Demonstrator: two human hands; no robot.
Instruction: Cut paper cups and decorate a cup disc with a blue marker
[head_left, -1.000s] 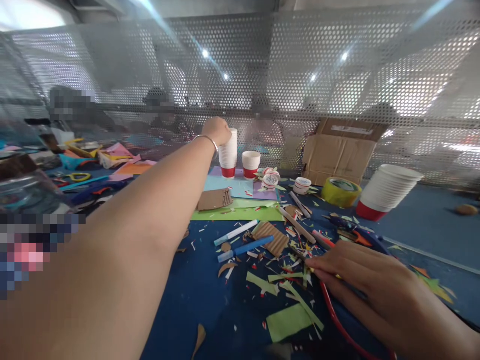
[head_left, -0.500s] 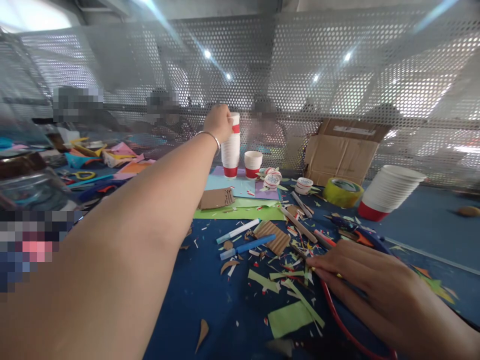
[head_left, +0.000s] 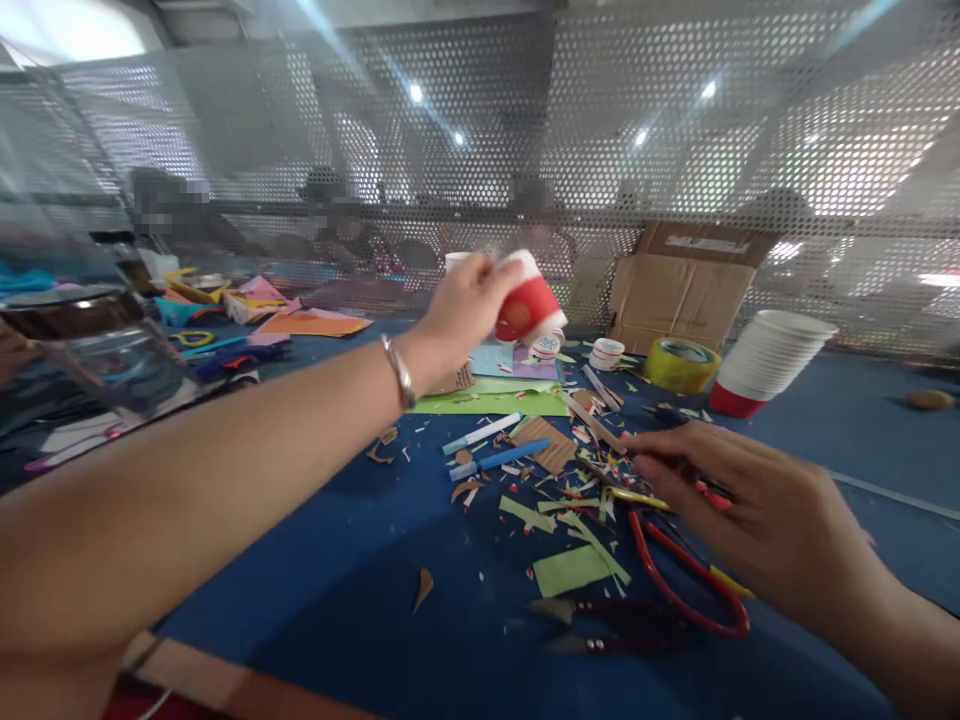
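A red and white paper cup (head_left: 531, 305) is tilted in my left hand (head_left: 469, 305), which grips it in front of the cup stack (head_left: 454, 261). The hand hides most of that stack. Over the scraps on the right, my right hand (head_left: 750, 490) has its thumb and fingertips closed at the near end of a thin pale stick (head_left: 594, 422). Red-handled scissors (head_left: 690, 580) lie below that hand. Two markers, one white (head_left: 484, 432) and one blue (head_left: 501, 460), rest beside a piece of corrugated cardboard (head_left: 546, 444).
Snips (head_left: 600, 625) with dark handles lie near me. At the right are yellow tape (head_left: 681, 366), a leaning cup stack (head_left: 772, 362) and a cardboard box (head_left: 675, 290). A glass jar (head_left: 97, 350) stands left. Behind is a perforated screen (head_left: 465, 150).
My left hand has lifted a cup off the tall stack and brought it right, down and tilted. My right hand has shifted from the scissors up to the pale stick.
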